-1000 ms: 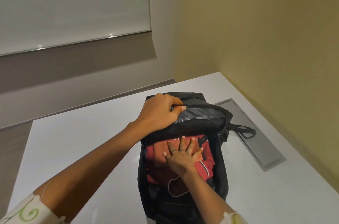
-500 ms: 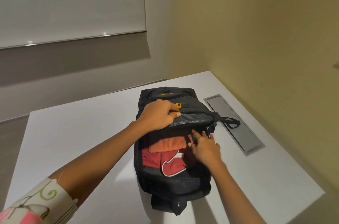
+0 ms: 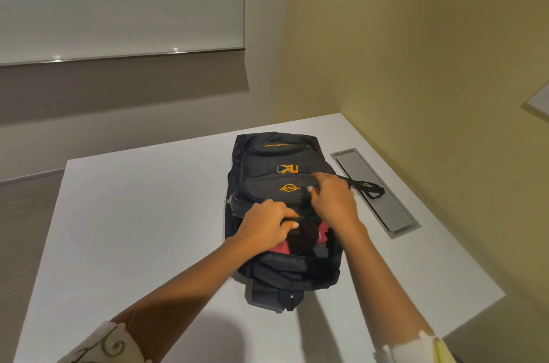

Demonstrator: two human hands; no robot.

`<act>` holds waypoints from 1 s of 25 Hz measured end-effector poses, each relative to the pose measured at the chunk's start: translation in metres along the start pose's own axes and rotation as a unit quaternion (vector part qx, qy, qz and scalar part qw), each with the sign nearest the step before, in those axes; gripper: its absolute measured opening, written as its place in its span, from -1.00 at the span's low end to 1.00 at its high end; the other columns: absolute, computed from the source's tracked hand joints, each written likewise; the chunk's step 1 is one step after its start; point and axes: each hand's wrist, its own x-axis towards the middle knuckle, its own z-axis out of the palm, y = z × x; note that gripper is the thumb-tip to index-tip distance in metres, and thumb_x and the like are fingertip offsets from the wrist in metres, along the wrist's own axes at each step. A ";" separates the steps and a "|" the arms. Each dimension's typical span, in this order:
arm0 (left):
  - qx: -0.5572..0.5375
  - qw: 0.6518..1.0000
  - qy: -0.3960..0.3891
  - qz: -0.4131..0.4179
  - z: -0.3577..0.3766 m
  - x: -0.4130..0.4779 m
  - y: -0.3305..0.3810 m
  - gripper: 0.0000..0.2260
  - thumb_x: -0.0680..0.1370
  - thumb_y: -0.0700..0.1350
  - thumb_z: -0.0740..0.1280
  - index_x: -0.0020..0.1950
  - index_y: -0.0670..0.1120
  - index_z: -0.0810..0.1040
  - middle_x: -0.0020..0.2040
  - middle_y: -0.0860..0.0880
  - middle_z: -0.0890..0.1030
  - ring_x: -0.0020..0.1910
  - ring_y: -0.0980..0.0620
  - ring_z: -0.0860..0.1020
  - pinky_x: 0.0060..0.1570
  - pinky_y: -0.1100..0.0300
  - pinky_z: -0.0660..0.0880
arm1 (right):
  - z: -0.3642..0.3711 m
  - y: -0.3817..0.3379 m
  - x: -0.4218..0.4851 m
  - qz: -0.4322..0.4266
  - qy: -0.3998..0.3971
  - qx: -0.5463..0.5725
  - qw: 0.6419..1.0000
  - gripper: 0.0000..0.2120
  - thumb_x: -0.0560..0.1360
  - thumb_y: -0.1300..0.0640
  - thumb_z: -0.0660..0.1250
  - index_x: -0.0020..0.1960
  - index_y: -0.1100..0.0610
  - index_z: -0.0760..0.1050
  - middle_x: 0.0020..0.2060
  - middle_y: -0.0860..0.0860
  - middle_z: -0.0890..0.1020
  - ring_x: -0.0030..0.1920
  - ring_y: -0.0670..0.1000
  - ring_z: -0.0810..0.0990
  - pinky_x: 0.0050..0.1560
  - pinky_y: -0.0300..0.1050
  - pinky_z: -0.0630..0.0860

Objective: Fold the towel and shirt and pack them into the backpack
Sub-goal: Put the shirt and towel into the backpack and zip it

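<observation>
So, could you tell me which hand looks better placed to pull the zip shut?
Probably the right hand: it grips the black backpack's flap edge, while the left hand holds the opening over the red cloth.

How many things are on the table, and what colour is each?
Black: 1, the backpack
Red: 1, the cloth showing inside the backpack's opening
Grey: 1, the panel set in the white table
Total: 3

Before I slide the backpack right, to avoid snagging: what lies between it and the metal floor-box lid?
In the head view, the backpack's black strap loop lies there, reaching onto the lid.
</observation>
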 end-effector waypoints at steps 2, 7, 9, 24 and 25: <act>0.027 0.999 -0.001 0.028 0.015 -0.015 -0.002 -0.72 0.61 0.02 0.23 0.31 0.08 0.55 0.23 0.10 0.58 0.18 -0.02 0.46 0.19 -0.03 0.40 | 0.019 -0.016 0.000 -0.020 -0.084 -0.058 0.995 -0.61 0.59 -0.01 0.23 0.41 0.01 0.38 0.34 0.13 0.45 0.38 0.22 0.34 0.27 0.16 0.39; -0.040 0.990 0.134 -0.011 0.043 -0.055 -0.034 -0.64 0.54 -0.16 0.21 0.30 0.07 0.55 0.27 0.11 0.53 0.26 0.06 0.44 0.29 0.10 0.32 | 0.055 -0.019 -0.010 0.002 -0.174 -0.135 0.975 -0.50 0.58 -0.05 0.27 0.48 -0.10 0.24 0.48 0.12 0.27 0.49 0.25 0.18 0.34 0.27 0.30; -0.073 0.972 0.179 -0.132 0.041 -0.061 -0.058 -0.64 0.55 -0.22 0.21 0.29 0.05 0.53 0.26 0.08 0.54 0.25 0.02 0.45 0.28 0.10 0.33 | 0.056 -0.020 -0.009 0.005 -0.180 -0.143 0.973 -0.49 0.56 -0.05 0.30 0.47 -0.09 0.26 0.43 0.12 0.33 0.45 0.24 0.26 0.31 0.25 0.35; 0.071 0.973 -0.056 -0.211 0.044 0.038 -0.174 -0.61 0.58 -0.18 0.31 0.40 -0.04 0.39 0.37 -0.06 0.45 0.32 -0.12 0.40 0.30 -0.03 0.30 | 0.041 -0.042 0.056 0.014 -0.305 -0.161 0.938 -0.46 0.36 -0.33 0.41 0.26 -0.12 0.55 0.25 0.04 0.57 0.22 0.13 0.55 0.17 0.02 0.51; 0.090 0.973 -0.066 -0.203 0.048 0.044 -0.180 -0.60 0.58 -0.16 0.31 0.42 -0.04 0.38 0.40 -0.06 0.42 0.33 -0.12 0.39 0.32 -0.02 0.30 | 0.042 -0.042 0.058 0.015 -0.307 -0.160 0.938 -0.49 0.38 -0.32 0.40 0.26 -0.12 0.56 0.25 0.04 0.57 0.22 0.13 0.55 0.17 0.01 0.51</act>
